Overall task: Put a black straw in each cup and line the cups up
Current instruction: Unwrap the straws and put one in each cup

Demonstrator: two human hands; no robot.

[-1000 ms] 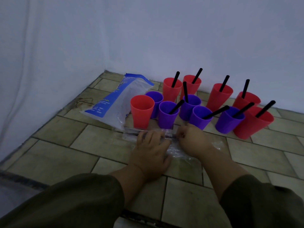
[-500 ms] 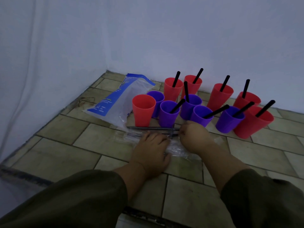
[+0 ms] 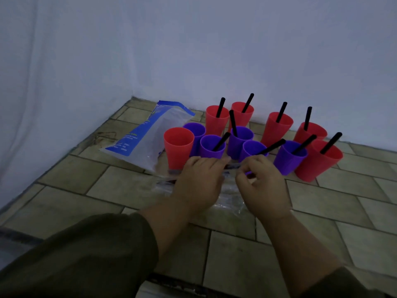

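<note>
Tiled floor (image 3: 322,211) against pale walls, crowded with red and purple cups (image 3: 236,143), most holding black straws. Left hand (image 3: 199,186) and right hand (image 3: 264,188) both pinched on a straw wrapper (image 3: 233,167), just before the strawless red cup (image 3: 178,147). Blue-printed bag (image 3: 141,140) alongside.

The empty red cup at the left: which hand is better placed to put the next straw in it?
Probably the left hand. It lies directly in front of the empty red cup, almost at its base. The right hand is farther right, before cups that already hold straws.
</note>
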